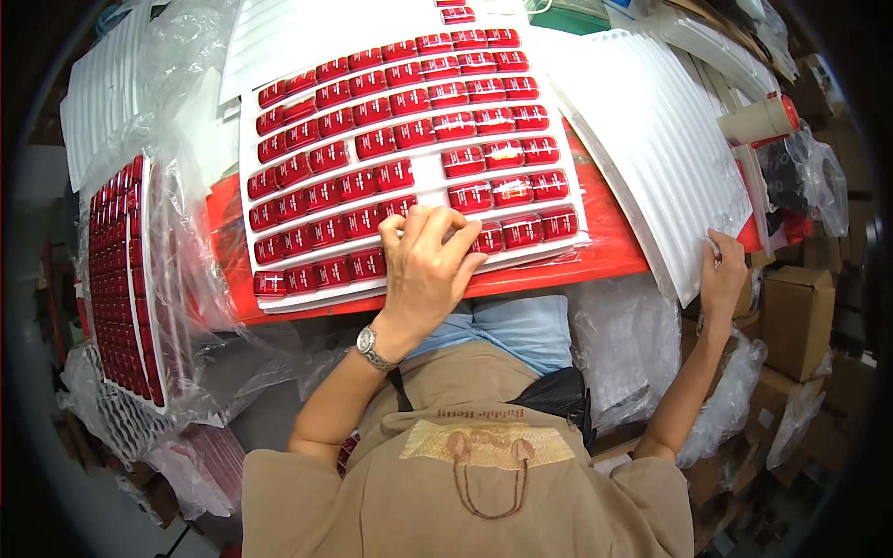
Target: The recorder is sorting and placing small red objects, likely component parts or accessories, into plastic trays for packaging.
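Observation:
Across the red-covered table lies a white ribbed tray (pixel 430 175) carrying rows of small glossy red pieces (pixel 372 112), rounded rectangles with pale print. My left hand (pixel 423 260), with a watch at its wrist, rests over the front rows. Its fingers are bent and drawn together at a gap in the rows; what is under the fingertips is hidden. Off to the right, my right hand (pixel 723 279) has its fingers closed at the near corner of a stack of white ribbed sheets (pixel 642 139).
On the left, another tray of red pieces (pixel 116 279) leans inside clear plastic wrap (pixel 191 251). More white ribbed sheets (pixel 107 112) stand behind it. Cardboard boxes (pixel 795 316) are piled at the right, below a pale roll with a red end (pixel 758 119).

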Demonstrator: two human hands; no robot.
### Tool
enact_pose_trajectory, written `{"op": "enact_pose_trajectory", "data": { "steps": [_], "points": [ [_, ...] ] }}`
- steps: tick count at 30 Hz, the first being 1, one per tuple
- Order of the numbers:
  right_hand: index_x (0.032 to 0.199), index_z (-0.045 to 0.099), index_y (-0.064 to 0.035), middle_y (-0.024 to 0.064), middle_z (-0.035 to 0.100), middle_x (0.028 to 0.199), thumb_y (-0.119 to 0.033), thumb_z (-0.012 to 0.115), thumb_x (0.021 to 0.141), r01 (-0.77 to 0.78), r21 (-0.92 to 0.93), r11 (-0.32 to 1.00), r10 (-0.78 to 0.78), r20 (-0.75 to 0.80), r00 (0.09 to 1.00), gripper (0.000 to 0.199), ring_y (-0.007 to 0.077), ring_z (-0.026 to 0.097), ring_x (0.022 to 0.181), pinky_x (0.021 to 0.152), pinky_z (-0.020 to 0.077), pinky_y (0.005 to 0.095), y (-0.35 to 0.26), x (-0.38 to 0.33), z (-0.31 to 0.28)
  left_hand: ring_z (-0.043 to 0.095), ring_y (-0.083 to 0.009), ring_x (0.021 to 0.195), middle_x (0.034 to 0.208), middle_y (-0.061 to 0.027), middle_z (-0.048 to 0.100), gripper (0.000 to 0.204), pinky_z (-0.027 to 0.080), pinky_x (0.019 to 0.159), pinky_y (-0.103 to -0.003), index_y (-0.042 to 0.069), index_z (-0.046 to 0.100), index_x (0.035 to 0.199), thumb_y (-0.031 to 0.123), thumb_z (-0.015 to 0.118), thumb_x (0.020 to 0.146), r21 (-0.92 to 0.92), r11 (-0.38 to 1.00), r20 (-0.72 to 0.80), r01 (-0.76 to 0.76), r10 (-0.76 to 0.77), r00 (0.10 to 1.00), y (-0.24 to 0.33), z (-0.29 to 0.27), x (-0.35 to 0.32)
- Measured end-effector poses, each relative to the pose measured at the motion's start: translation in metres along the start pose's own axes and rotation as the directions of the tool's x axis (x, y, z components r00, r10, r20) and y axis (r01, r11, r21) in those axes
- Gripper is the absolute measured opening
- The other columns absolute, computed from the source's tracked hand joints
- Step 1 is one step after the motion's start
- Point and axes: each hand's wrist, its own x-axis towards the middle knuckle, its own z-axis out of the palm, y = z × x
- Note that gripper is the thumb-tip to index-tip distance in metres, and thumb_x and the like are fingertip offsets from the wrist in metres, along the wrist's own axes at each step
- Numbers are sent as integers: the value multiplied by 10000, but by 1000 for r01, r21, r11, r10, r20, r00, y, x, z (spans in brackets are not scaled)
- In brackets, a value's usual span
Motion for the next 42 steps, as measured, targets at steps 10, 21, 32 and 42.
{"op": "enact_pose_trajectory", "data": {
  "steps": [10,21,32,42],
  "points": [
    [831,627,-6,75,663,861,-33,660,820,30,532,846,90,-197,976,44,120,582,714,660,471,247,-95,58,19,519,-191,889,933,-10,599,358,331,801,-364,65,673,968,207,784,658,108,994,15,1,-3,1000,-33,-44,-25],
    [974,638,21,80,620,978,44,604,843,-484,875,-31,-406,431,806,137,106,590,889,786,486,235,-269,-10,28,609,-187,855,965,-88,626,367,483,713,-284,21,618,1012,58,789,689,-733,647,-71,212,-383,921,2,-20,-36],
    [1004,610,14,152,610,1023,-58,736,741,155,900,407,-507,81,858,300,261,597,948,805,476,326,-251,-28,24,592,-141,879,983,-94,592,334,488,773,-246,-11,586,1023,9,753,735,-922,292,62,256,-539,840,20,-4,-38],
    [1176,562,6,174,585,1164,-58,527,886,165,-334,928,-184,-25,983,298,345,549,1025,901,426,392,-13,71,34,504,-204,893,898,-14,576,323,338,810,-371,83,681,939,197,775,652,-46,997,-5,69,-70,998,-25,-29,-20]
  ]
}}
